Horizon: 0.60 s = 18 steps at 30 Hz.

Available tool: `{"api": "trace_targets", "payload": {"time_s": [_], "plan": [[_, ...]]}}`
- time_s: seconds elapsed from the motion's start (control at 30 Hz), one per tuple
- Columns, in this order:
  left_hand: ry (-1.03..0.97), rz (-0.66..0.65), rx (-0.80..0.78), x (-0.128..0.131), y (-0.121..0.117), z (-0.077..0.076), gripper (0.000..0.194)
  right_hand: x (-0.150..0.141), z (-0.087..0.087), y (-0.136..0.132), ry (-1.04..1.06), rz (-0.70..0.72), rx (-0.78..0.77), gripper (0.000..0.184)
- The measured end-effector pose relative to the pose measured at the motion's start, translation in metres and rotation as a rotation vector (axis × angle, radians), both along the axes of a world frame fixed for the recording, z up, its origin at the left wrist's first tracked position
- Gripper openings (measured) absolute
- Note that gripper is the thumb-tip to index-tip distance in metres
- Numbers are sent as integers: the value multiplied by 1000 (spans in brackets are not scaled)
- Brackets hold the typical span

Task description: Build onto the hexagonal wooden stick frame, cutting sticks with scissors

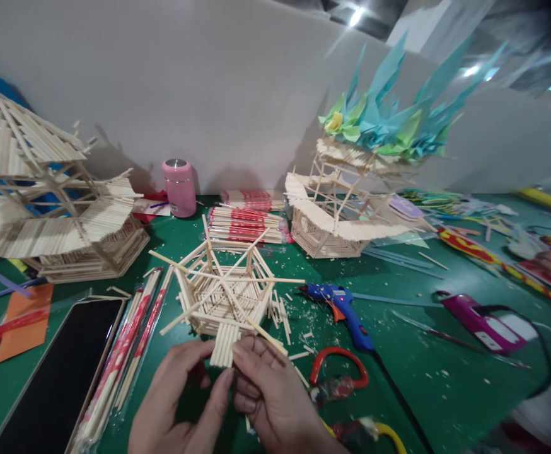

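Note:
My left hand (181, 394) and my right hand (270, 391) meet at the bottom middle, both pinched on a small panel of short wooden sticks (222, 345). The panel touches the near edge of a hexagonal stick frame (223, 290) that stands on the green mat (398, 284). Long sticks poke out of the frame in several directions. Loose stick offcuts (282, 315) lie just right of it.
A blue glue gun (344, 306) and red-handled cutters (336, 375) lie to the right. Wrapped chopstick packs (247, 224) and a pink cup (179, 187) sit behind. Stick models stand at left (58, 208) and right (336, 208), the right one topped with paper leaves. A dark tablet (62, 372) lies at the lower left.

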<state>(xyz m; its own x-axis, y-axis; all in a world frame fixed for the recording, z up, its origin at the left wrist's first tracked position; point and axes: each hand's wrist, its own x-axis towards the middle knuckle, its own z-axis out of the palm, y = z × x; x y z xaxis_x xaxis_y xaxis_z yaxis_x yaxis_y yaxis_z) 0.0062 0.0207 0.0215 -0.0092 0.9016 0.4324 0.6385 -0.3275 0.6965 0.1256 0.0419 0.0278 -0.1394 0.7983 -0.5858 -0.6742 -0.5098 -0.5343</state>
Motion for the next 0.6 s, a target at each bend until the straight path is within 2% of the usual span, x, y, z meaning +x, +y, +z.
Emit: {"api": "trace_targets", "payload": {"time_s": [0.27,0.6], "plan": [[-45,23,29,1,-1,-2,19,0,-1,0,13,16,22,44],[-8,17,48,0,1,-4,18,0,-1,1,13,22,8,46]]}}
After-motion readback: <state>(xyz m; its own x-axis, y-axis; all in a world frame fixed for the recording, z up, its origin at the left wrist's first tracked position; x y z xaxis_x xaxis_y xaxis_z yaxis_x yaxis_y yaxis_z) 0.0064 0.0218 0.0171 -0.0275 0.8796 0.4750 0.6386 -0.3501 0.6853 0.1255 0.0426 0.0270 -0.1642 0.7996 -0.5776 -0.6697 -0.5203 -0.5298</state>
